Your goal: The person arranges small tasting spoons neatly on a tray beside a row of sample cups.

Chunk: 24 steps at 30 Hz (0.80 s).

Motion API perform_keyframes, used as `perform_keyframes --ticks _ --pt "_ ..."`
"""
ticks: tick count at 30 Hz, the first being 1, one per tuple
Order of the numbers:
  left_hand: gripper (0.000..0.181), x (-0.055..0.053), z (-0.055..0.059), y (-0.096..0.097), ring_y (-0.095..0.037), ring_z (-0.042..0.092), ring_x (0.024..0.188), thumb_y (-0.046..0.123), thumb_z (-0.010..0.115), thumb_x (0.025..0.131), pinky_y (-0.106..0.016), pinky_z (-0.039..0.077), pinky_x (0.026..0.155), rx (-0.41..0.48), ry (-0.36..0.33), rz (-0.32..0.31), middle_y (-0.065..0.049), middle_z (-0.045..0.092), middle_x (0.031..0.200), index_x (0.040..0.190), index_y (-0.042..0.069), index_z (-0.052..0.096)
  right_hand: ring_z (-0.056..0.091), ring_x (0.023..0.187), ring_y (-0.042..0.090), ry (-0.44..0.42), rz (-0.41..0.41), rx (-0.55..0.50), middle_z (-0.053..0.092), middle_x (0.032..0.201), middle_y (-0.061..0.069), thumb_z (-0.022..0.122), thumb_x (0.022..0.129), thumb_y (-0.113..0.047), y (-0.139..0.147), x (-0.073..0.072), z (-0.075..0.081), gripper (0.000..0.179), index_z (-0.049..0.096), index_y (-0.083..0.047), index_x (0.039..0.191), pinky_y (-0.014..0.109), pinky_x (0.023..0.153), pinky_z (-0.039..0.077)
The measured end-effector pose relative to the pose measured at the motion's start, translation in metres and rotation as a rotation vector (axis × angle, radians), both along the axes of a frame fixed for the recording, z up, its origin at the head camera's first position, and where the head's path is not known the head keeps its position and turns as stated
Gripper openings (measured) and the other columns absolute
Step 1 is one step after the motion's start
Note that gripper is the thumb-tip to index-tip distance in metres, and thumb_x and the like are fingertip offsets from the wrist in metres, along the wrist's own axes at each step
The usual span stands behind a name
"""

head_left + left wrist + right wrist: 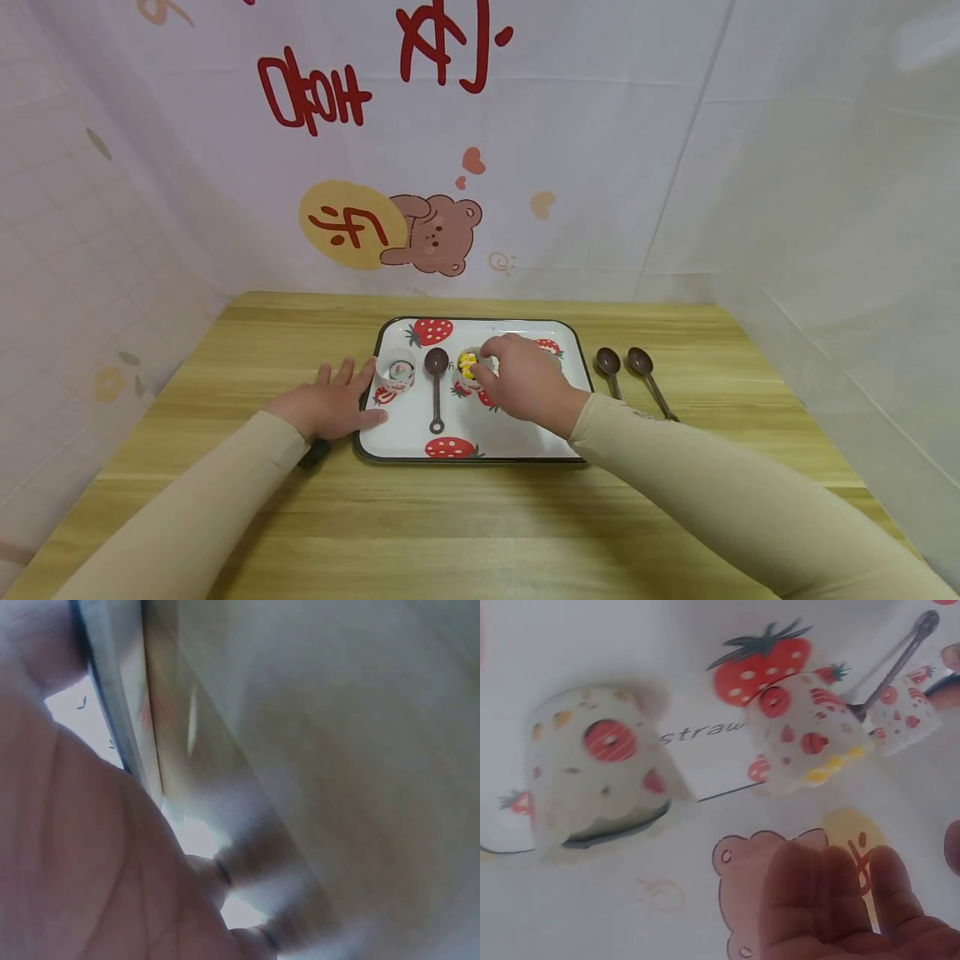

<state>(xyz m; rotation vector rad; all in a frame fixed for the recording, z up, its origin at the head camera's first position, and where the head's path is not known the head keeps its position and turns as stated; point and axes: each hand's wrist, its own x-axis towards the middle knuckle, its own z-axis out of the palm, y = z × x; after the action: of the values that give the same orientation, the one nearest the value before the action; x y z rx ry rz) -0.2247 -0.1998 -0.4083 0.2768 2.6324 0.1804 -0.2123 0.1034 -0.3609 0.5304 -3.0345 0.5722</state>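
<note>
My left hand (330, 406) rests at the left rim of a white strawberry-print tray (405, 446), fingers spread and thumb over the edge. Beside its fingertips stands a small paper cup (396, 372) with pinkish and greenish contents. My right hand (525, 379) hovers over the tray, its fingers reaching over a cup of yellow pieces (468, 367). In the right wrist view its fingers (817, 900) are extended, with nothing showing between them. A third patterned cup (604, 765), dark inside its rim, is mostly hidden by that hand in the head view. Between the first two cups lies a brown spoon (437, 387).
Two more brown spoons, one nearer the tray (609, 364) and one farther right (642, 363), lie on the wooden table (450, 533). A printed white cloth (592, 150) hangs behind, with pale cloth on both sides. A small dark object (315, 454) shows under the left wrist.
</note>
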Motion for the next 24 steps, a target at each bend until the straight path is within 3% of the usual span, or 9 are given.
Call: perform_keyframes --ticks 5,9,16,24 --pt "0.106 0.0 0.001 0.001 -0.067 0.006 0.153 0.074 0.053 0.097 -0.081 0.028 0.113 0.003 -0.005 0.008 -0.033 0.006 0.173 0.17 0.011 0.01 0.06 0.134 0.032 0.051 0.017 0.037 0.066 0.142 0.013 0.065 0.103 -0.037 0.014 -0.002 -0.003 0.044 0.067 -0.006 0.134 0.048 0.113 0.049" --pt "0.105 0.001 0.002 0.001 -0.067 0.007 0.153 0.073 0.054 0.097 -0.081 0.027 0.114 0.003 -0.002 0.01 -0.034 0.007 0.172 0.17 0.01 0.011 0.049 0.148 0.035 0.059 0.012 0.085 0.058 0.154 0.015 0.064 0.103 -0.042 0.025 -0.003 -0.004 0.053 0.063 -0.006 0.142 0.05 0.122 0.04" --pt "0.106 0.002 0.003 0.001 -0.068 0.007 0.153 0.073 0.053 0.097 -0.081 0.027 0.114 0.006 0.003 0.002 -0.035 0.007 0.172 0.17 0.009 0.012 0.038 0.155 0.043 0.075 0.016 0.154 0.044 0.164 0.023 0.059 0.105 -0.047 0.045 -0.007 -0.006 0.064 0.055 -0.002 0.15 0.054 0.128 0.03" --pt "0.106 0.001 0.004 0.002 -0.068 0.006 0.153 0.073 0.054 0.097 -0.081 0.027 0.114 0.008 -0.01 0.011 -0.035 0.006 0.172 0.17 0.01 0.011 0.029 0.157 0.049 0.06 -0.014 0.13 0.038 0.166 0.027 0.057 0.106 -0.048 0.072 -0.013 -0.01 0.067 0.051 0.0 0.153 0.059 0.129 0.024"
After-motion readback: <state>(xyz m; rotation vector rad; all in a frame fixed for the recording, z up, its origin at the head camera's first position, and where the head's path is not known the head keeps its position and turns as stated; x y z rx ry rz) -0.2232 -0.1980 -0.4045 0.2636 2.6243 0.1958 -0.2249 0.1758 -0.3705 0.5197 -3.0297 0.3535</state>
